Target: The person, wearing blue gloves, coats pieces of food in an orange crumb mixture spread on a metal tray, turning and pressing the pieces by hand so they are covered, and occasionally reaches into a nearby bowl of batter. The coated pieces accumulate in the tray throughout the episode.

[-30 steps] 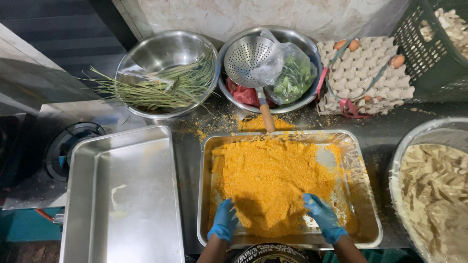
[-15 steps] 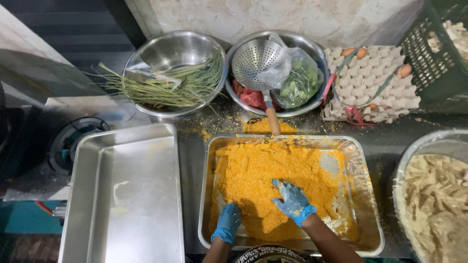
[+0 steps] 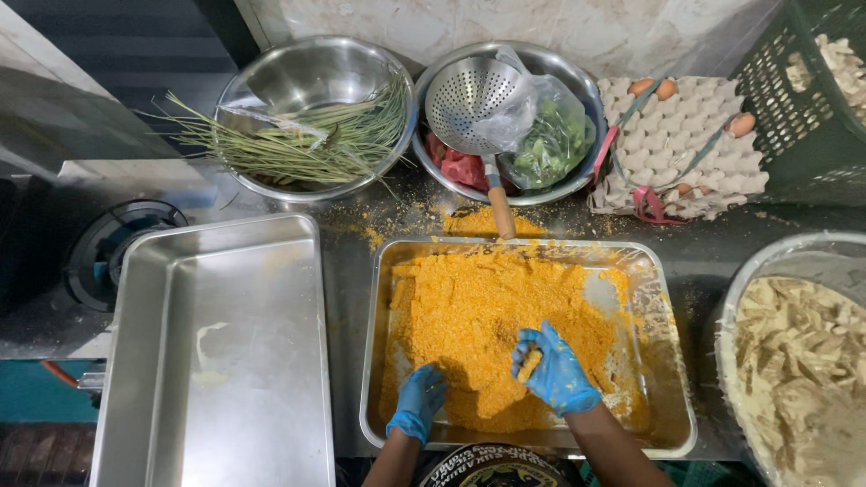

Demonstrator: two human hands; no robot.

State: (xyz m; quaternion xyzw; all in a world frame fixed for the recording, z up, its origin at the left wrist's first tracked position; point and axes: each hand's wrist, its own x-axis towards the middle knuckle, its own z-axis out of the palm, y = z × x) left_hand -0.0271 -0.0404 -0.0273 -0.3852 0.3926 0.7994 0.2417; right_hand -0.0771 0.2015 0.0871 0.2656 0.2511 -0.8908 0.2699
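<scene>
Crumb tray [image 3: 669, 361] sits near centre; both hands rest in the crumbs [image 3: 478, 316], left hand [image 3: 417, 403] near edge, right hand [image 3: 552, 368] just right of it. Empty tray [image 3: 216, 352] lies left. Far side holds 2 bowls: stalk bowl [image 3: 307, 72] left, strainer [image 3: 465, 93] in right bowl [image 3: 577, 86]. Egg carton [image 3: 677, 144] far right; basin of strips [image 3: 798, 361] near right.

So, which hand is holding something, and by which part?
The right hand cups a small orange crumb-coated piece in its curled fingers; the left hand rests in the crumbs.
</scene>
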